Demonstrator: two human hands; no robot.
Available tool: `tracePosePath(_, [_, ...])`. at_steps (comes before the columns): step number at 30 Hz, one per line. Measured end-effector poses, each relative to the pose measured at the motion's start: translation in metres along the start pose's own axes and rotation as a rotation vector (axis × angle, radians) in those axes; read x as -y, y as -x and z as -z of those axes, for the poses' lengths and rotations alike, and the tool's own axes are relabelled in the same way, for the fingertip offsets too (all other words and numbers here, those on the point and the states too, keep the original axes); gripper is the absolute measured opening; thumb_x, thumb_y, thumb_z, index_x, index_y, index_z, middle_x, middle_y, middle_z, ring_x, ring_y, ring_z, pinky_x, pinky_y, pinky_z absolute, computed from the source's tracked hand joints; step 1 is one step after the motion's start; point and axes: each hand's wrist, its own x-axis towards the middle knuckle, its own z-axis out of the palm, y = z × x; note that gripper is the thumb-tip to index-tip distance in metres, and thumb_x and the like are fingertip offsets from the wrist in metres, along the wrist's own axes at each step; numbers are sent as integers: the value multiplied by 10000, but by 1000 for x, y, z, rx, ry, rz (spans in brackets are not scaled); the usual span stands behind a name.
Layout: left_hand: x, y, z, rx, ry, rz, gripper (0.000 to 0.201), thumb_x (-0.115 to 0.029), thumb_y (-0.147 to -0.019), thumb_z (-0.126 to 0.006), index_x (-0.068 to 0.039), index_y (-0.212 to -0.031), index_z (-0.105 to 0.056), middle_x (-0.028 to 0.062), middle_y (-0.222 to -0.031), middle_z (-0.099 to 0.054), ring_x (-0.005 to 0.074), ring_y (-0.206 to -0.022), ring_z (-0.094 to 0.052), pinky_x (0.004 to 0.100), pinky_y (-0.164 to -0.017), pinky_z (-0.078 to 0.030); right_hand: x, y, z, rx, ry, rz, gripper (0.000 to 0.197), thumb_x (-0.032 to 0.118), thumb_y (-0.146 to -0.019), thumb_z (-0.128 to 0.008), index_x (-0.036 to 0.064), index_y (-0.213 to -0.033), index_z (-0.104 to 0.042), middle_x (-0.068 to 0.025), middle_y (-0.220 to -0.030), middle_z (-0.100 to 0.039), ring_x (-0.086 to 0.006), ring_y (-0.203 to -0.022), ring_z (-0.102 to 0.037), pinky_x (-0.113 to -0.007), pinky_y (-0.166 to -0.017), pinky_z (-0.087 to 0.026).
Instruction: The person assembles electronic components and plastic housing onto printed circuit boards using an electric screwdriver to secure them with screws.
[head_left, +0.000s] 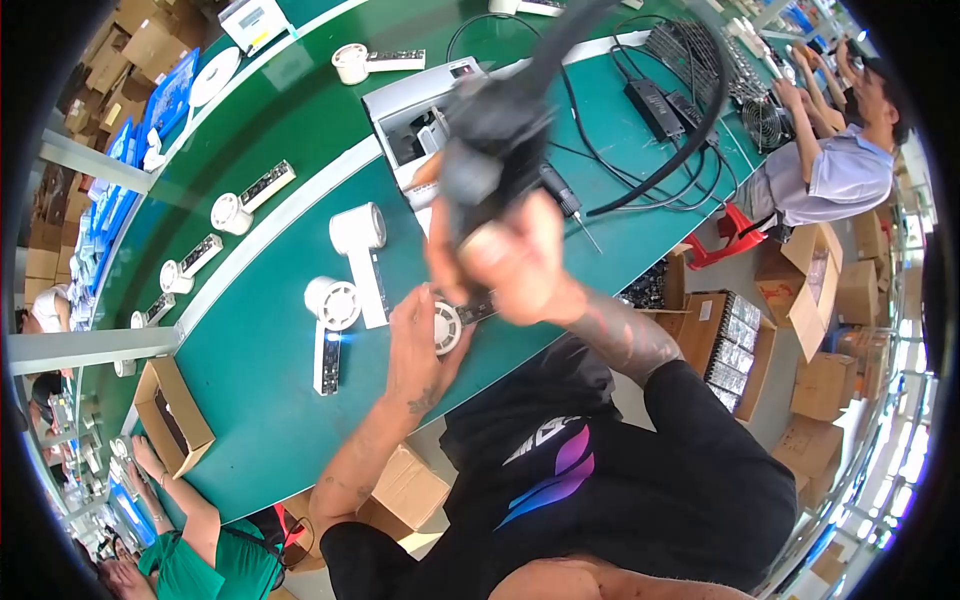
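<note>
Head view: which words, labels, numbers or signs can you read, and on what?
Black T-shirt: white lettering, partly folded; I won't copy it out.
Black power adapter: pale marks, too small to read.
Dark object in the right hand: too blurred to tell.
White fan in the left hand: no readable text.

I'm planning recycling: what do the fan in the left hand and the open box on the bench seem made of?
Handheld fan: casing probably satin plastic, judging by its smooth, white, moulded look. Open box: likely matte cardboard, given its plain brown, thin, straight walls.
</note>
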Motion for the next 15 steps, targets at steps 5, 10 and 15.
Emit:
tracePosePath(5, [-1, -3, 0, -26, -32, -38, 1123, 30, -751, -857, -30, -1608, -134, 237, -1297, -543, 337, -1016, -604, 434, -825, -541, 51, -31, 28, -120, 302, 364, 787, 623, -946, -571, -20, -1329, -328, -71, -629, -539, -162, -455, -538, -299, -438, -470])
tracePosePath(10, [3, 4, -2, -42, 20, -32, 1084, -1, -752, -863, 6, -1587, -172, 241, -1296, -553, 376, -1058, -577, 463, -918, -496, 9, -46, 21, -78, 414, 402, 443, 261, -960, -643, -66, -1211, -480, -50, -734, -608, -84, -561, -524, -236, -528, -440])
tracePosePath(15, [3, 5, 0, -41, 25, -4, 1109, 5, -742, -870, 9, -1590, -156, 250, -1297, -546, 383, -1061, -577, 460, -910, -508, 12, -31, 8, -94, 252, 259, 416, 138, -945, -698, -59, -1259, -509, -13, -836, -630, -45, -611, -511, -222, -557, -429])
